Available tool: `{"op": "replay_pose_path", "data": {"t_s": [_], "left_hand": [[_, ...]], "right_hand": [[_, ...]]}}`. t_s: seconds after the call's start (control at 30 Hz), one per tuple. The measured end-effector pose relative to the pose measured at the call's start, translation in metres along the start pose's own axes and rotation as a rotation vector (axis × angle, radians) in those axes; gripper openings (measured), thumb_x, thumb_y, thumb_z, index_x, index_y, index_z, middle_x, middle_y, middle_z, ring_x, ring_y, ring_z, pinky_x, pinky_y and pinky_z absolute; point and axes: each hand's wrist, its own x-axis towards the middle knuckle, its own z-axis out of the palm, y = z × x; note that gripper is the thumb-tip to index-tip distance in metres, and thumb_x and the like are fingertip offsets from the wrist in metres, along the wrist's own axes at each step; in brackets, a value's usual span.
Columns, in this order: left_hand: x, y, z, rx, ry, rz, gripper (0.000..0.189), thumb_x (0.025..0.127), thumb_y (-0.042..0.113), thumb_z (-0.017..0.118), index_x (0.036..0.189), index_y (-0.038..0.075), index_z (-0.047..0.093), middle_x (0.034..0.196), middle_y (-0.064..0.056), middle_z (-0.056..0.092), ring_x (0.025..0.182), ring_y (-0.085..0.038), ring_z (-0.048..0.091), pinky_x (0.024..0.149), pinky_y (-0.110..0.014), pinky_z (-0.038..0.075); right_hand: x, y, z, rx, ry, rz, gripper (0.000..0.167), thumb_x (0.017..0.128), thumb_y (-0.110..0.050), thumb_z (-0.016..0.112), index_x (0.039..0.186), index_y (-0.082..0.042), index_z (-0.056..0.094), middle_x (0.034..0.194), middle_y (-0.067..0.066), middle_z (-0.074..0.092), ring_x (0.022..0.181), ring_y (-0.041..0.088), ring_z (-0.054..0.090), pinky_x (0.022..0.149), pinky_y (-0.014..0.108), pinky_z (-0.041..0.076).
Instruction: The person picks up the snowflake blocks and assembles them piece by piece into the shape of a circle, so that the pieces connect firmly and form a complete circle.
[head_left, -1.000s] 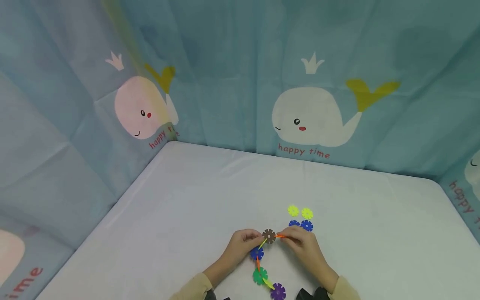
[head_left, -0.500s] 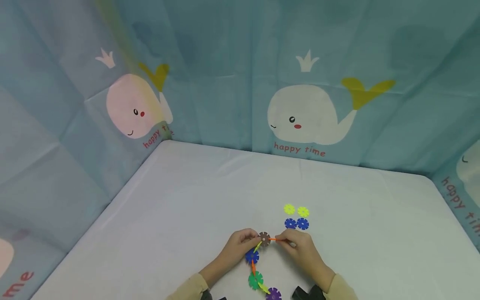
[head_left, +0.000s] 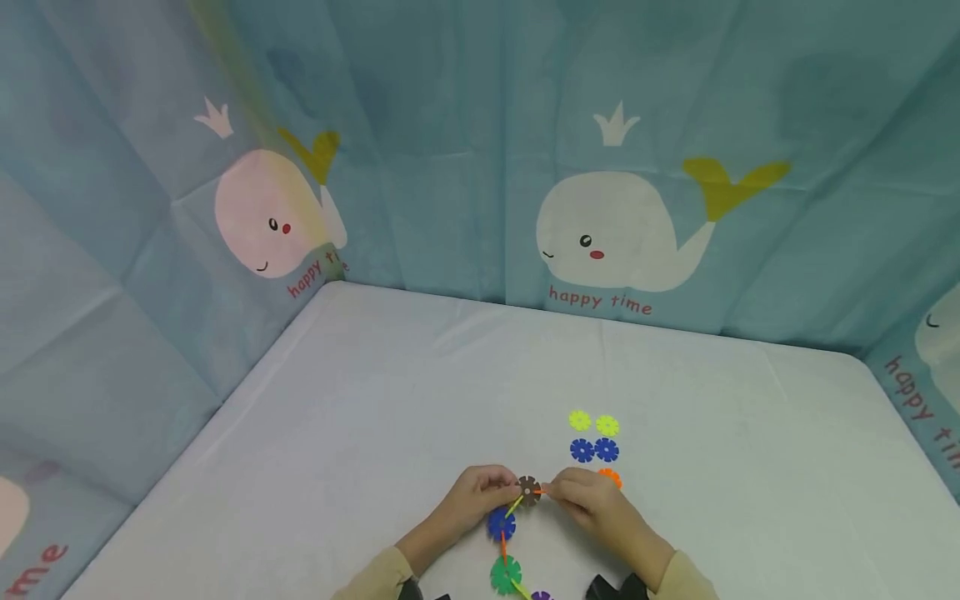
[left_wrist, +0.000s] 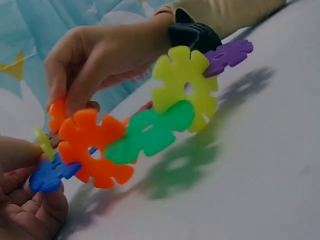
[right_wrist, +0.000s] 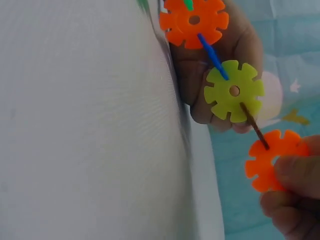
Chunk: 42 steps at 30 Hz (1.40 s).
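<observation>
A chain of notched plastic snowflake discs hangs between my hands. My left hand pinches the chain at a yellow disc, beside a brown disc. With thumb and fingertips, my right hand pinches an orange disc slotted into the brown one. Toward me run a blue disc, another orange disc, a green disc, another yellow one and a purple disc. The left wrist view shows this length tilted, its shadow on the white table.
Two loose yellow discs and two blue discs lie beyond my right hand. A loose orange disc is partly hidden behind that hand. The white table ends at a blue whale-print curtain.
Both hands have drawn slightly toward me with the chain. My right fingers are closer to the brown disc, and less of the held orange disc shows. The loose orange disc has come into view.
</observation>
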Motion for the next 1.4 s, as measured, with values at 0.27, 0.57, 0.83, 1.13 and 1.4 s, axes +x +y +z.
{"op": "replay_pose_path", "data": {"t_s": [0.27, 0.57, 0.83, 1.13, 1.4], "left_hand": [[0.003, -0.008, 0.001, -0.012, 0.033, -0.016, 0.016, 0.086, 0.007, 0.058, 0.081, -0.008, 0.058, 0.07, -0.001, 0.057, 0.059, -0.007, 0.047, 0.057, -0.018, 0.039], [0.006, 0.001, 0.004, -0.038, 0.089, -0.038, 0.013, 0.086, 0.005, 0.056, 0.087, -0.008, 0.057, 0.074, -0.005, 0.059, 0.064, -0.008, 0.051, 0.059, -0.018, 0.043], [0.007, -0.004, 0.004, -0.059, 0.093, -0.03, 0.013, 0.087, 0.006, 0.056, 0.088, -0.007, 0.057, 0.074, -0.004, 0.058, 0.064, -0.007, 0.05, 0.059, -0.018, 0.042], [0.006, -0.003, 0.003, -0.067, 0.07, -0.048, 0.014, 0.086, 0.005, 0.057, 0.09, -0.009, 0.056, 0.072, -0.002, 0.056, 0.063, -0.007, 0.049, 0.059, -0.018, 0.042], [0.006, -0.003, 0.004, -0.061, 0.072, -0.036, 0.015, 0.086, 0.005, 0.057, 0.09, -0.009, 0.056, 0.072, 0.0, 0.056, 0.063, -0.007, 0.05, 0.06, -0.018, 0.042]], "right_hand": [[0.0, 0.002, 0.003, 0.024, 0.027, 0.083, 0.017, 0.091, -0.014, 0.053, 0.085, -0.003, 0.066, 0.08, 0.002, 0.064, 0.072, 0.011, 0.059, 0.066, 0.016, 0.045], [-0.002, 0.012, -0.023, -0.425, -0.121, 0.513, 0.025, 0.066, -0.005, 0.077, 0.09, -0.009, 0.07, 0.106, 0.007, 0.061, 0.079, 0.016, 0.042, 0.065, 0.028, 0.042], [-0.011, 0.018, -0.018, -0.396, -0.098, 0.521, 0.027, 0.065, 0.0, 0.077, 0.088, -0.006, 0.065, 0.098, 0.006, 0.057, 0.083, 0.018, 0.043, 0.067, 0.032, 0.043], [-0.011, 0.018, -0.017, -0.352, -0.106, 0.677, 0.032, 0.065, -0.002, 0.078, 0.092, -0.006, 0.061, 0.09, 0.002, 0.053, 0.082, 0.016, 0.042, 0.068, 0.031, 0.042], [-0.002, 0.008, -0.02, 0.022, 0.016, 0.8, 0.016, 0.073, 0.0, 0.071, 0.077, -0.01, 0.059, 0.072, -0.006, 0.054, 0.058, 0.009, 0.048, 0.05, 0.023, 0.042]]}}
